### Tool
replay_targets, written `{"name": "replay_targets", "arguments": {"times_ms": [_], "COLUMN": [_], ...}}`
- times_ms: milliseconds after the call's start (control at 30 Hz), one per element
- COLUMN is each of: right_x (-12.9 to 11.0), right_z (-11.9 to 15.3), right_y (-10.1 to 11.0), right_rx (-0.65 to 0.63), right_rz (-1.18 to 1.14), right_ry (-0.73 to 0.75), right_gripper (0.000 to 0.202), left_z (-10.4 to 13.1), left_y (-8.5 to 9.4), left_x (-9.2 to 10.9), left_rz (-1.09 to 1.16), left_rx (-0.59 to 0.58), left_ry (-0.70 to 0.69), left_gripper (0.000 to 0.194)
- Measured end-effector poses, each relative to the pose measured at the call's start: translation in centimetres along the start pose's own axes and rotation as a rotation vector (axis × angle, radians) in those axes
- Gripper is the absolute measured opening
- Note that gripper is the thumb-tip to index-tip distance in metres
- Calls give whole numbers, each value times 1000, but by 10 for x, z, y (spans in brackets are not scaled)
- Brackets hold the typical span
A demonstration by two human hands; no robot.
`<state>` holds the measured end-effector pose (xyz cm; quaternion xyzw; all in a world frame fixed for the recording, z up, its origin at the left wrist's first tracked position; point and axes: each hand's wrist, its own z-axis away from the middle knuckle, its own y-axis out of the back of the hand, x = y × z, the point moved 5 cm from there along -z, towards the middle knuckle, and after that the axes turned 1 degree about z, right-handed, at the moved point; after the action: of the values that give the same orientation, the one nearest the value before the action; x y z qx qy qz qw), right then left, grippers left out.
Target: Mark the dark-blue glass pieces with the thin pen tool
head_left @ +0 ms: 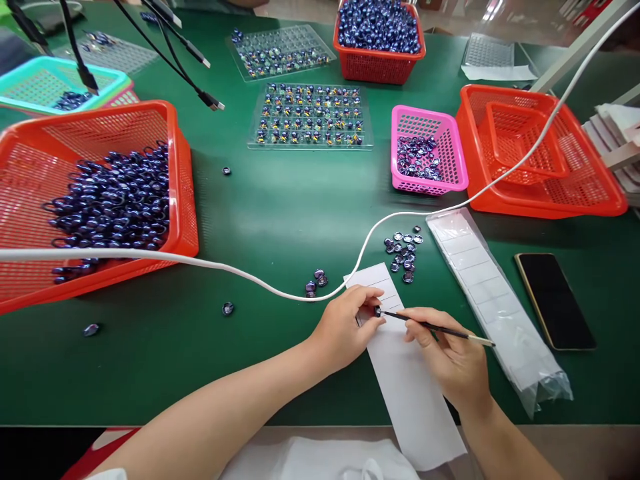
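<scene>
Between its thumb and fingers, my left hand (347, 327) holds a small dark piece (377, 311). My right hand (450, 353) grips a thin dark stick with a pale end (440, 327), and its tip reaches the small piece. Both hands are over a white paper strip (410, 393) marked with lines near its top. Just beyond the paper lies a group of small dark shiny caps (403, 252). A few more dark caps (311, 288) sit left of the paper, beside a white cable (280, 292) that crosses the table.
Left, a red basket (184, 193) holds many dark looped pieces. Clear trays (367, 137) of small parts stand behind, near a full red basket (373, 67). A pink basket (453, 143), nested red baskets (590, 193), a plastic-wrapped paper pack (490, 293) and a phone (555, 300) are right.
</scene>
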<state>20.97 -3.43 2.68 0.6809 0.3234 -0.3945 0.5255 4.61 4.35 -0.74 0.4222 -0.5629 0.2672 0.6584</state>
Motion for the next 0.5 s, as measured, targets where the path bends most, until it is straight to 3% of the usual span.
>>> {"name": "replay_targets", "arguments": {"times_ms": [200,367,500], "right_x": [4,1,2], "right_z": [4,2,0], "right_y": [9,1,-3], "right_rx": [136,17,5], "right_rz": [13,33,58], "right_ry": [-69,-44,-79], "right_gripper": [16,14,10], "left_z": [0,1,0], "left_y": [0,-1,-2], "left_x": [-2,-4,-4], "left_rz": [9,18,10], "left_rx": [2,7,11], "left_ry": [1,-6,-7], "left_gripper": [38,38,38]}}
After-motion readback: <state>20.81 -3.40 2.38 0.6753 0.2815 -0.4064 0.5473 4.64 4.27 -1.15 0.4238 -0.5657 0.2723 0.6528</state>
